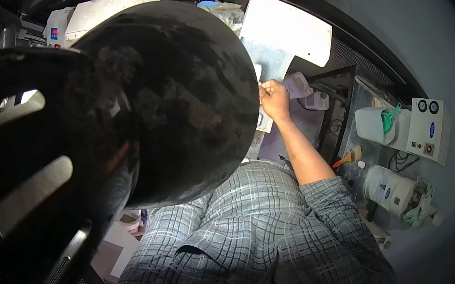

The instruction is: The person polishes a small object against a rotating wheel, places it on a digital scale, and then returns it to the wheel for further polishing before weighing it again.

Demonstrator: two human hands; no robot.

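Black round shade (197,109) fills left and middle. Right hand (274,100) just beyond its rim, fingers curled—grasp unclear. Side worktop (354,183): orange-handled brush (349,156) near left edge; tub (368,126) with green scoop (388,118), gauge unit (427,134) toward far edge—white unit (388,189) toward near edge.

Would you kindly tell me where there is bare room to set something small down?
Perhaps the small shelf patch between the white tub and lower white machine, bordered by the brush and dark cables. It is crowded around the right hand, between the black hood and purple jugs. The hood hides much of the left.
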